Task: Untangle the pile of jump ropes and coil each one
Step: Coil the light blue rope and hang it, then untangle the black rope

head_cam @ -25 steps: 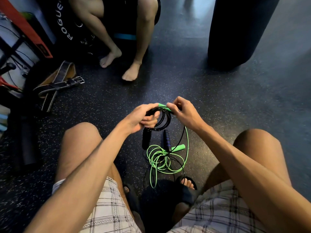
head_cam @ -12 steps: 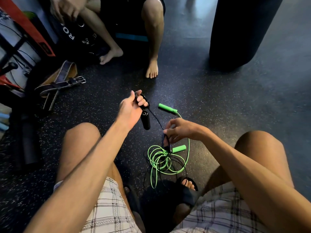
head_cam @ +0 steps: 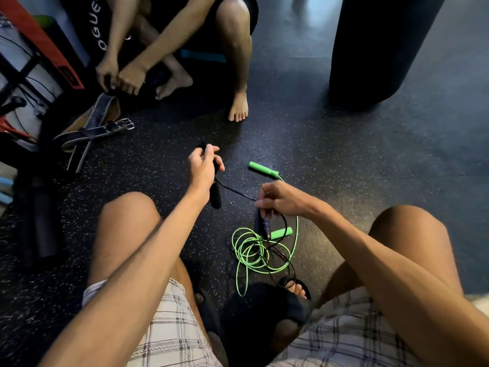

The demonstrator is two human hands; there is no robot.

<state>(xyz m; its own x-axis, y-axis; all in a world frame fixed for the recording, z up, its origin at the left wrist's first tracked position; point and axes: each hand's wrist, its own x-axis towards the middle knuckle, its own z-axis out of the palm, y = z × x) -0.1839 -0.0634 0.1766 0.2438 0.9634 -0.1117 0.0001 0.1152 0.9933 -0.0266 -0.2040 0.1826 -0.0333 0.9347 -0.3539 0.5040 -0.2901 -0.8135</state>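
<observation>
My left hand [head_cam: 203, 165] is raised and shut on the black jump rope, with one black handle [head_cam: 215, 196] hanging below it. The thin black cord [head_cam: 235, 191] runs taut from there to my right hand [head_cam: 280, 200], which pinches it above a dark purple-ringed handle [head_cam: 263, 225]. On the floor between my knees lies the green jump rope [head_cam: 251, 254] in loose loops, still crossed by black cord. One green handle [head_cam: 263, 169] lies farther out; the other [head_cam: 280, 232] rests beside the purple-ringed handle.
Another person sits opposite, a bare foot [head_cam: 238, 107] about a forearm's length beyond my hands. A leather lifting belt [head_cam: 92, 128] lies at the left. A black punching bag [head_cam: 381, 49] stands at the upper right. My sandalled foot [head_cam: 295, 290] is just below the green loops.
My hands have parted: the left rose away with the black rope, the right dropped toward the pile, and the black cord is now stretched between them. The green handle was let go onto the floor.
</observation>
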